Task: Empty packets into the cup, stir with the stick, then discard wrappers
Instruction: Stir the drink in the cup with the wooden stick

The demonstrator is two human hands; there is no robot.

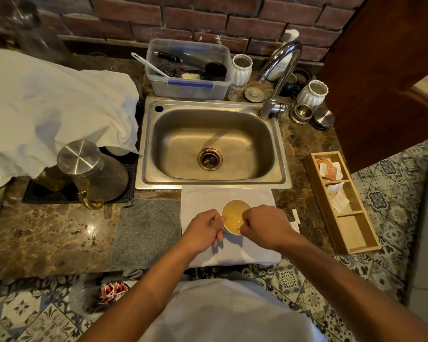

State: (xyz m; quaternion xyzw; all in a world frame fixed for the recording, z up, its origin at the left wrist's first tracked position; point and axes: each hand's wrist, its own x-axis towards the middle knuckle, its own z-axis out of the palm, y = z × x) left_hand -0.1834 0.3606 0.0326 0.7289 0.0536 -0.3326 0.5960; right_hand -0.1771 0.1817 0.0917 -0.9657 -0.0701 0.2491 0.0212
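On white cloth before sink: cup of amber liquid; left hand fingers curled against its side, right hand pinched closed over rim, stick not discernible.

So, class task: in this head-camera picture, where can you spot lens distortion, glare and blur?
Head view: the wide-angle lens bows the brick wall and sink edges; glare spots shine on the wet marble counter; the corners go soft, and both hands at the cup, left hand and right hand, look slightly smeared.
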